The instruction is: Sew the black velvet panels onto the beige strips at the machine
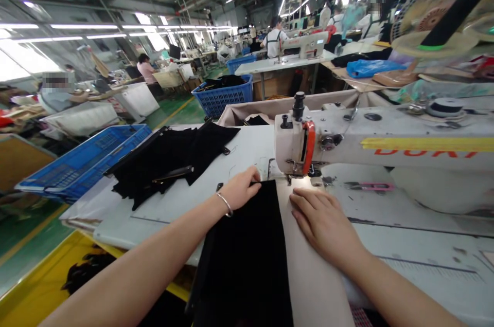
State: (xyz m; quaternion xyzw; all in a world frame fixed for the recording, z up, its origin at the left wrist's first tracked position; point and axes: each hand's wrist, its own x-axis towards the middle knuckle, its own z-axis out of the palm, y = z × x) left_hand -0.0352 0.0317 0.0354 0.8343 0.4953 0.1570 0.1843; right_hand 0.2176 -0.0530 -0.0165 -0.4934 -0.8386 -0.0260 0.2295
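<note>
A strip of black fabric point(250, 260) runs from the sewing machine point(332, 131) down toward my body. Along its right side lies a pale pinkish-grey fabric point(314, 275); whether the two are joined is not visible. My left hand point(242, 189), with a silver bangle at the wrist, pinches the far left corner of the black fabric between thumb and fingers. Flat on the pale fabric, fingers stretched toward the lit needle area, rests my right hand point(320, 216). The presser foot point(289, 180) is just beyond both hands.
Black cut pieces point(173, 155) are piled on the table's left. Pink-handled thread snips point(372, 186) lie beneath the machine arm. A blue crate point(88, 162) and a yellow bin point(34, 275) stand left; another blue basket point(226, 96) stands farther back. Co-workers sit at other stations.
</note>
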